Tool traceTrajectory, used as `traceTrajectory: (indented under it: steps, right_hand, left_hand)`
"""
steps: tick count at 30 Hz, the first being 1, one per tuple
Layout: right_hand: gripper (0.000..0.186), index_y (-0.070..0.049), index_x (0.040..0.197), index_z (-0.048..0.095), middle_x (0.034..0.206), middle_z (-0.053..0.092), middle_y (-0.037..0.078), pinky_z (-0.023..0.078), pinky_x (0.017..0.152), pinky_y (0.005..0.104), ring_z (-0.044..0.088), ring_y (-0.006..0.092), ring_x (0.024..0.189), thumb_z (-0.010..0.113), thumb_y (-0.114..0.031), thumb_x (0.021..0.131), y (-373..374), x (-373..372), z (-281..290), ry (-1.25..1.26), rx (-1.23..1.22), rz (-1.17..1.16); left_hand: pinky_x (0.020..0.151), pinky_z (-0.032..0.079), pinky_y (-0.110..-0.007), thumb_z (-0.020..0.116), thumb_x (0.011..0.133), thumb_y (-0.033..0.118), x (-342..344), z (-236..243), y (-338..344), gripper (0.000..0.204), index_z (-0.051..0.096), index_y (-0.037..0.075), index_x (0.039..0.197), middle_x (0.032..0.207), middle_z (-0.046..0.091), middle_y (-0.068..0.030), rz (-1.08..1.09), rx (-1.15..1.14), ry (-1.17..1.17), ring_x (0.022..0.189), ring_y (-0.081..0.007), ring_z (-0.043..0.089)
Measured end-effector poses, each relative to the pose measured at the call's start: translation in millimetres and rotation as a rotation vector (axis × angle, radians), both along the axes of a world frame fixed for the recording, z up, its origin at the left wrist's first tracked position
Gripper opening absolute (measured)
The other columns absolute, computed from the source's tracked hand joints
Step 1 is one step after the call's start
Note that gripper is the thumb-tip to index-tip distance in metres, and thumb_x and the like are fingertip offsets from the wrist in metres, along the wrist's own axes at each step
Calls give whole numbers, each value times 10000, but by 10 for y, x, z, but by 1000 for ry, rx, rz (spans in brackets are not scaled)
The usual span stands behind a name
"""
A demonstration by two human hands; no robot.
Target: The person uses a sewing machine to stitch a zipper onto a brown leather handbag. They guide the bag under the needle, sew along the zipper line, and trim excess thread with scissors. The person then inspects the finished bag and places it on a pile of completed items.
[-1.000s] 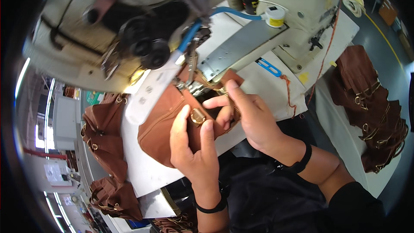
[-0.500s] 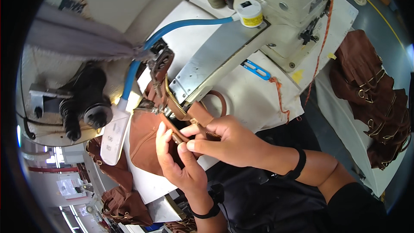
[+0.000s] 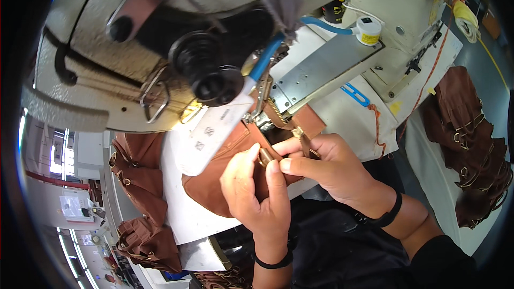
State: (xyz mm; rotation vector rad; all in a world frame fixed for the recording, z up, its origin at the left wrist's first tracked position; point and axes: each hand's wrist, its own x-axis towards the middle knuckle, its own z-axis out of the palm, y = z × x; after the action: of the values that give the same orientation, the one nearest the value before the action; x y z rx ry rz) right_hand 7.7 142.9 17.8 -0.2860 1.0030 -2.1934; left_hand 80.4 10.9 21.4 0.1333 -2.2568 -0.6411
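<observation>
A brown leather bag piece [image 3: 214, 179] lies at the sewing machine [image 3: 206, 69], partly under its head and lamp. My left hand [image 3: 251, 190] pinches the folded brown edge [image 3: 266, 156] of this piece between thumb and fingers. My right hand [image 3: 334, 168] is closed on the same edge just to the right, its thumb close to the left thumb. A brass zipper [image 3: 297, 132] runs down from the machine's narrow arm to my right fingers. Beside it hangs a flat brown leather flap [image 3: 309, 119]. The fingers hide part of the edge.
The machine's metal bed arm [image 3: 321, 75] stretches to the upper right. Blue thread snips [image 3: 356, 94] on an orange cord lie on the white table [image 3: 342, 134]. Brown bags [image 3: 466, 144] are heaped at right, with more bags [image 3: 142, 176] at left. A white lamp [image 3: 206, 139] hangs near my hands.
The view has shifted, so the machine head looms larger and the hands appear farther right. Both hands keep hold of the brown edge; the left fingers have closed up more around it.
</observation>
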Motion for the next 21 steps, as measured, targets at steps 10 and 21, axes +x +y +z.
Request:
traceTrajectory:
  steps: [10,21]
  right_hand:
    - [298,81,1247,691,1059,749,132,617,886,334,745,190,967,657,-73,993,-37,-4,4,21,8,-38]
    - [292,63,1241,702,989,723,56,530,808,235,668,82,880,639,-83,996,-198,-109,-2,2,26,-71]
  left_hand:
    - [884,549,-327,775,909,46,-28,-6,6,270,697,-10,1161,1137,727,-132,22,246,29,992,-215,692]
    - [904,546,-322,792,907,18,-232,-78,-108,158,692,-4,1028,1092,751,-135,-29,496,121,971,-203,704]
